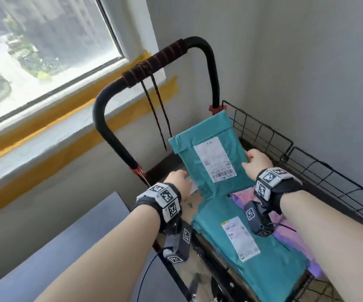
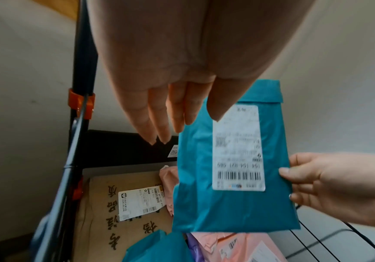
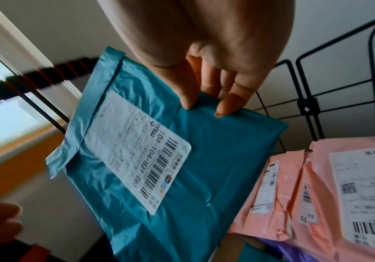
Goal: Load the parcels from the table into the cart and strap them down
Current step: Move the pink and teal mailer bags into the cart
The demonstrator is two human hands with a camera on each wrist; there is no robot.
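The right hand (image 1: 255,163) pinches the right edge of a teal parcel (image 1: 210,158), holding it tilted above the wire cart (image 1: 307,171). The left hand (image 1: 179,182) hovers by its left edge, fingers straight and seemingly not gripping. Another teal parcel (image 1: 263,269), pink mailers (image 3: 316,186) and a cardboard box (image 2: 105,212) lie in the cart

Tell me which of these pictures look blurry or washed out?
Head view: the window is washed out by daylight. Left wrist view: the left hand looms soft. Right wrist view: the teal plastic mailer's label reads sharply; the bright window is smeared.
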